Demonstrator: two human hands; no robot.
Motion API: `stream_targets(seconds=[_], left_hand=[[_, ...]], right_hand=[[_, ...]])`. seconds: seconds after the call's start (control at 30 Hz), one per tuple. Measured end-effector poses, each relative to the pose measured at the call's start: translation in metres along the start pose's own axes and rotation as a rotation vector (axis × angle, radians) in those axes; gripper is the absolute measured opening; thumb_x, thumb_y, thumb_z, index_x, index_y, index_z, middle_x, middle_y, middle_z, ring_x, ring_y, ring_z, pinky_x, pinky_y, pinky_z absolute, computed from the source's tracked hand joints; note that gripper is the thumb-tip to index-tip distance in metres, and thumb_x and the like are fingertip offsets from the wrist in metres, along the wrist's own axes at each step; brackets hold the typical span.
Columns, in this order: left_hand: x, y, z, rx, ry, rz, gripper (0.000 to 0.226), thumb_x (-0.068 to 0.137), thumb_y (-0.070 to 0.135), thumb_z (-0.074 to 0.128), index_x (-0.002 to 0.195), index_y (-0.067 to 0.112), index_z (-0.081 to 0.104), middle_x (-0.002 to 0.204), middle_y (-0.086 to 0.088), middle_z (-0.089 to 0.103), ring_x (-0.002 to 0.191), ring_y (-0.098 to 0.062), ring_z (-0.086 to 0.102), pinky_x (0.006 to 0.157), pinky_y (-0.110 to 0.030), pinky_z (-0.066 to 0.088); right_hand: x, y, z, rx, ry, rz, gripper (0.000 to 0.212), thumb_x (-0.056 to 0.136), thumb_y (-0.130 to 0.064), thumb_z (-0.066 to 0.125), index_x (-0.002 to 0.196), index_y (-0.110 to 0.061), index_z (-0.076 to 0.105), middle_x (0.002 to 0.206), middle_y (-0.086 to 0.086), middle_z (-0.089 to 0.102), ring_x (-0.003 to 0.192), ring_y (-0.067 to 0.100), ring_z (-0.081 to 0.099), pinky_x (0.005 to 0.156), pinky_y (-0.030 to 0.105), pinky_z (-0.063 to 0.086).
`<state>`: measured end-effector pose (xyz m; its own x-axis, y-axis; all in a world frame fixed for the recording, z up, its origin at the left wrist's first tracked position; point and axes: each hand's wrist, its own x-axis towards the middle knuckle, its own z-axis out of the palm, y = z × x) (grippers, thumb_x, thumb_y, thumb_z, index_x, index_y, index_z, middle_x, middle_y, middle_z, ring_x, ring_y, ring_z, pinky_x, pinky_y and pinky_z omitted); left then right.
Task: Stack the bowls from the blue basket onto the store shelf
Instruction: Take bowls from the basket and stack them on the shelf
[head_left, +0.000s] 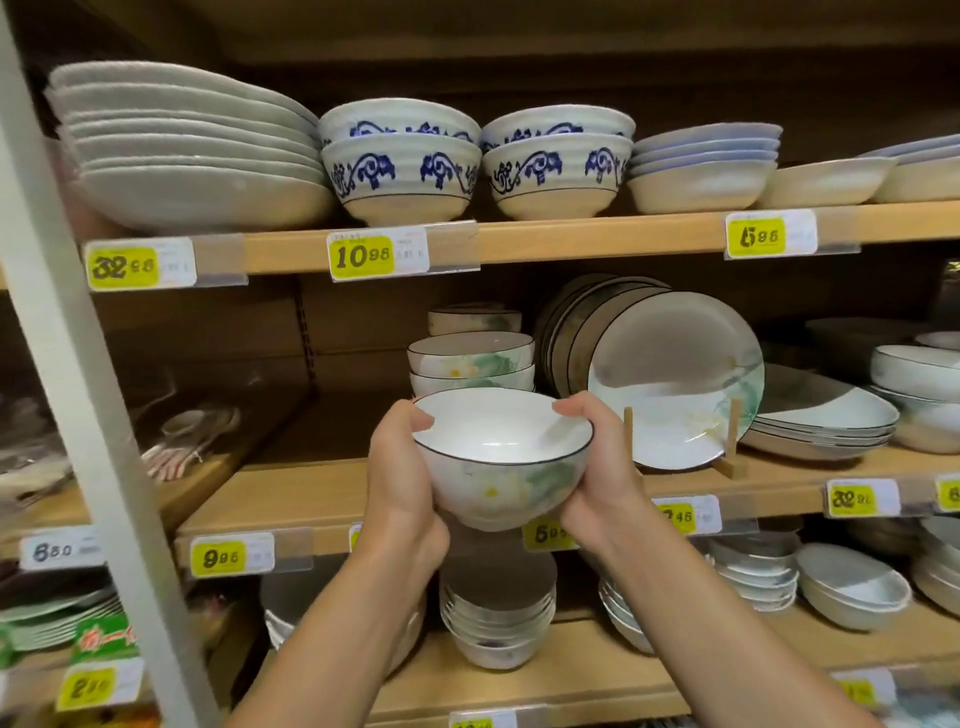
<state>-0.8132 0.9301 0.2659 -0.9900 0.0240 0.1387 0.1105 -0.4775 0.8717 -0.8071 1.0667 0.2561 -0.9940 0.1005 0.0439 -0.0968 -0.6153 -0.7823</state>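
I hold a white bowl with a dark rim and a green and yellow flower print in both hands, in front of the middle shelf. My left hand grips its left side with the thumb over the rim. On the right side my right hand does the same. Just behind the bowl, a short stack of matching bowls stands on that shelf. The blue basket is out of view.
Matching plates lean in a wooden rack right of the stack, with flat dishes beyond. Blue-patterned bowls and large plates fill the top shelf. More bowls sit on the shelf below. A white post stands at left.
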Motion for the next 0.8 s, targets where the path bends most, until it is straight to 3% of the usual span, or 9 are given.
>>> stream_targets(seconds=[0.1,0.17,0.23,0.33,0.4,0.5,0.6,0.7,0.8], left_hand=[[-0.002,0.005,0.001,0.057,0.022,0.052,0.034,0.089,0.033,0.040,0.067,0.024,0.063,0.065,0.006,0.071,0.064,-0.015,0.067,0.062,-0.030,0.048],[-0.007,-0.004,0.000,0.115,0.004,0.128,0.038,0.092,0.045,0.036,0.086,0.024,0.067,0.085,0.008,0.075,0.084,-0.016,0.069,0.072,-0.035,0.050],[-0.018,-0.016,-0.004,0.165,-0.087,0.184,0.050,0.084,0.059,0.038,0.113,0.030,0.065,0.109,0.006,0.072,0.104,-0.014,0.066,0.084,-0.038,0.054],[-0.013,-0.010,-0.007,0.203,-0.224,0.263,0.071,0.072,0.067,0.048,0.133,0.032,0.053,0.126,0.002,0.065,0.118,-0.018,0.059,0.096,-0.043,0.051],[-0.001,0.003,-0.010,0.237,-0.354,0.284,0.086,0.065,0.066,0.065,0.138,0.025,0.047,0.130,0.000,0.062,0.122,-0.019,0.057,0.098,-0.042,0.050],[0.015,0.021,-0.017,0.365,-0.532,0.331,0.099,0.054,0.049,0.086,0.139,0.024,0.043,0.130,0.005,0.062,0.121,-0.012,0.058,0.089,-0.024,0.052],[0.029,0.035,-0.017,0.439,-0.573,0.387,0.087,0.064,0.027,0.082,0.142,0.022,0.043,0.133,0.004,0.060,0.123,-0.011,0.057,0.090,-0.020,0.051],[0.044,0.046,-0.013,0.486,-0.563,0.461,0.084,0.067,0.027,0.081,0.141,0.023,0.044,0.136,0.004,0.058,0.126,-0.012,0.054,0.100,-0.024,0.048],[0.057,0.052,-0.012,0.516,-0.571,0.483,0.084,0.067,0.026,0.081,0.142,0.021,0.044,0.138,0.004,0.056,0.128,-0.011,0.053,0.106,-0.028,0.044]], right_hand=[[-0.003,0.004,0.000,0.026,0.075,-0.088,0.028,0.082,-0.028,0.050,0.097,-0.012,0.068,0.081,0.009,0.076,0.083,0.028,0.068,0.059,0.035,0.057],[-0.006,0.004,0.003,-0.001,0.116,-0.165,0.023,0.084,-0.027,0.049,0.095,-0.017,0.067,0.080,0.005,0.076,0.088,0.027,0.067,0.072,0.042,0.060],[-0.008,0.004,0.006,-0.043,0.139,-0.237,0.026,0.083,-0.030,0.049,0.102,-0.023,0.065,0.093,0.005,0.075,0.097,0.026,0.065,0.087,0.048,0.055],[-0.007,-0.007,0.013,-0.123,0.122,-0.324,0.053,0.074,-0.045,0.048,0.123,-0.026,0.055,0.116,0.008,0.064,0.108,0.025,0.060,0.086,0.041,0.055],[-0.001,-0.018,0.018,-0.179,0.120,-0.362,0.061,0.075,-0.053,0.046,0.126,-0.021,0.053,0.116,0.010,0.065,0.109,0.024,0.061,0.084,0.038,0.055],[0.007,-0.036,0.025,-0.206,0.159,-0.377,0.050,0.088,-0.057,0.040,0.113,-0.019,0.058,0.101,0.006,0.070,0.099,0.019,0.066,0.078,0.035,0.054],[0.018,-0.047,0.031,-0.177,0.129,-0.419,0.046,0.097,-0.054,0.033,0.099,-0.019,0.063,0.086,0.003,0.075,0.080,0.012,0.071,0.066,0.028,0.054],[0.029,-0.053,0.042,-0.136,0.144,-0.454,0.052,0.098,-0.053,0.032,0.124,-0.015,0.057,0.109,0.008,0.071,0.099,0.018,0.068,0.083,0.035,0.056],[0.041,-0.056,0.047,-0.141,0.157,-0.487,0.055,0.099,-0.053,0.031,0.125,-0.013,0.058,0.109,0.009,0.072,0.101,0.020,0.068,0.084,0.034,0.056]])
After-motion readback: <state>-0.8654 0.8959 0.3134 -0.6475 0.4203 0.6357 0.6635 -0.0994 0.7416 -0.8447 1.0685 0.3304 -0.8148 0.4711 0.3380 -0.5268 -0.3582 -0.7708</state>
